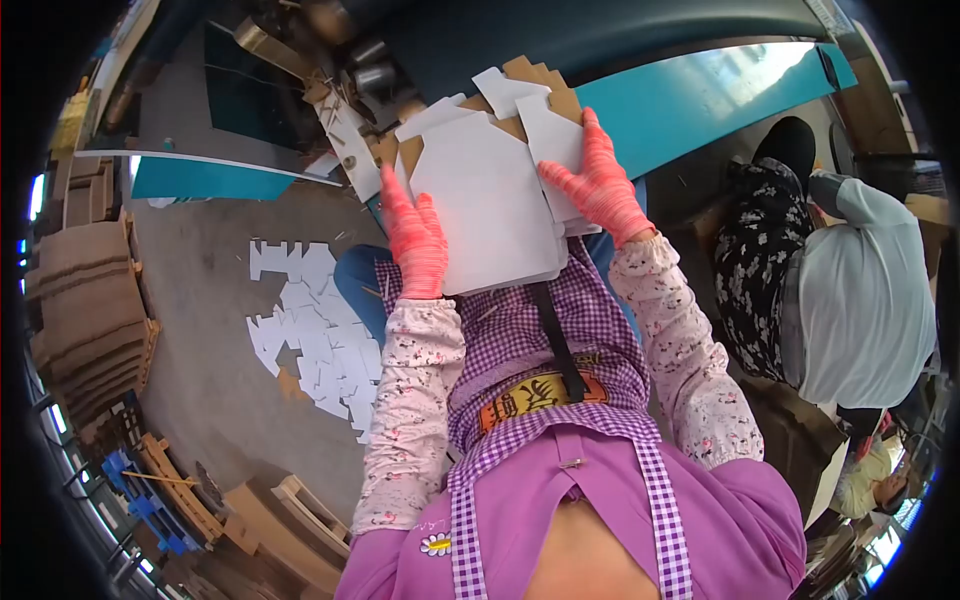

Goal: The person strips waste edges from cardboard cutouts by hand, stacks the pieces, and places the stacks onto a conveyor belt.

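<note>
I saw the left hand point(413, 245) and right hand point(603, 188), fingers clamped on opposite sides of the cards point(487, 205) by the near edge of the desk point(700, 115), apparently squaring them, which next called for even inward pressure.

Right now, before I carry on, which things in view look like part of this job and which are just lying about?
Seems part of the job:
- stack of white card sheets
- left hand and right hand, at its sides

Seems just lying about:
- white pieces scattered on the floor, though their use isn't clear
- brown cardboard stack, far left
</note>
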{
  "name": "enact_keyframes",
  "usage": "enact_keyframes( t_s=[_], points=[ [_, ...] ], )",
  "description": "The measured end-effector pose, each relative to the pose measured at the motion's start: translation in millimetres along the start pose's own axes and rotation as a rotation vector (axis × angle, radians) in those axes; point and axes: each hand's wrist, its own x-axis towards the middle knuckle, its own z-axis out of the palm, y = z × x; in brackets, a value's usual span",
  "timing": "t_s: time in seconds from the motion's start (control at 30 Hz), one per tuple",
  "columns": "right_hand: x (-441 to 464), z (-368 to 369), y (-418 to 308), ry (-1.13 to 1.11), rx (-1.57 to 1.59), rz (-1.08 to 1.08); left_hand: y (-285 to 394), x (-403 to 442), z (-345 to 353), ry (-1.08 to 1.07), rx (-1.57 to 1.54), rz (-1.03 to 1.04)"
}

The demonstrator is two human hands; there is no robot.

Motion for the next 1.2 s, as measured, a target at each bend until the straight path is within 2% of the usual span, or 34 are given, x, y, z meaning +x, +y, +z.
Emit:
enact_keyframes(
  t_s=[0.1, 0.13, 0.17, 0.2, 0.23, 0.3, 0.33, 0.37, 0.43, 0.47, 0.5, 0.53, 0.57, 0.6, 0.63, 0.67, 0.77, 0.83, 0.9, 0.97, 1.0, 1.03, 1.1, 1.13, 1.17, 1.2],
  points=[
    [4.4, -0.1, -3.8, 0.012, 0.006, 0.003, 30.9, 13.8, -1.0, -0.171, 0.423, 0.476],
    [1.9, 0.3, -3.8, 0.019, 0.008, 0.005, 36.4, 15.1, 9.8, -0.262, 0.268, 0.604],
    [-2.7, 0.8, -1.9, 0.133, -0.134, -0.092, 44.9, 17.1, 16.2, -0.555, 0.015, 0.583],
    [-9.2, 1.6, 1.1, 0.25, -0.266, -0.207, 44.1, 2.8, 27.9, -0.438, 0.398, 0.817],
    [-13.8, 3.8, -0.6, 0.369, -0.381, -0.341, 38.6, -1.5, 35.5, -0.436, 0.369, 0.778],
    [-24.8, -1.0, -0.5, 0.343, -0.64, -0.581, 46.4, 5.0, 28.4, -0.454, 0.356, 0.782],
    [-25.0, 4.5, 4.3, 0.323, -0.604, -0.601, 51.7, 14.6, 21.6, -0.551, 0.346, 0.756],
    [-22.9, 9.1, 6.4, 0.308, -0.58, -0.614, 51.1, 29.6, 20.3, -0.654, 0.433, 0.819],
    [-25.3, -0.9, -6.1, 0.234, -0.529, -0.595, 61.1, 89.1, -6.6, -0.704, -0.414, 0.358],
    [-25.1, -1.9, -5.4, 0.233, -0.531, -0.597, 59.5, 164.3, -31.6, -0.315, -0.176, 0.837],
    [-25.4, 0.0, -3.7, 0.233, -0.536, -0.586, 103.0, 209.6, -92.6, -0.234, -0.305, 0.513],
    [-23.4, 2.9, -1.0, 0.24, -0.563, -0.566, 89.9, 254.4, -118.1, -0.176, -0.891, 0.151],
    [-20.6, 2.5, -2.1, 0.249, -0.564, -0.575, 78.3, 298.6, -144.0, 0.078, -1.522, -0.124],
    [-19.3, 0.7, -3.1, 0.253, -0.57, -0.582, 77.9, 337.1, -168.6, 0.317, -1.52, -0.251],
    [-19.3, -0.9, -3.2, 0.25, -0.578, -0.587, 75.0, 359.7, -179.0, 0.4, -1.559, -0.185],
    [-22.9, -0.8, -1.4, 0.234, -0.584, -0.586, 70.1, 373.5, -179.4, 0.514, -1.515, -0.222],
    [-20.1, -2.6, 1.5, 0.215, -0.541, -0.628, 71.9, 304.9, -180.5, 0.418, -1.342, -0.065],
    [-27.9, -0.5, -5.2, 0.275, -0.543, -0.655, 106.1, 179.8, -174.4, 0.405, -1.192, -0.174],
    [-43.6, 1.4, -13.1, 0.295, -0.584, -0.676, 84.7, 63.9, -123.2, 0.263, -0.87, -0.156],
    [-73.6, -7.7, -14.2, -0.004, -0.482, -0.667, 72.6, -8.3, -67.7, 0.087, -0.115, 0.3],
    [-87.3, -17.9, -13.8, -0.044, -0.279, -0.67, 54.9, -33.1, -40.8, -0.177, 0.318, 0.384],
    [-91.8, -30.9, -13.9, 0.207, -0.332, -0.591, 43.4, -50.6, -22.6, -0.436, 0.752, 0.473],
    [-70.9, -59.4, -11.6, 0.733, -0.42, -0.45, 45.5, -56.0, -11.1, -0.412, 0.74, 0.442],
    [-46.3, -57.0, 30.0, 0.689, -0.296, -0.316, 47.3, -58.0, -8.3, -0.402, 0.733, 0.438],
    [-37.6, -55.5, 26.4, 0.645, -0.17, -0.191, 49.0, -61.5, -10.5, -0.427, 0.752, 0.432],
    [-38.4, -55.5, 25.7, 0.481, 0.098, -0.069, 49.6, -59.3, -9.5, -0.438, 0.772, 0.423]
  ],
)
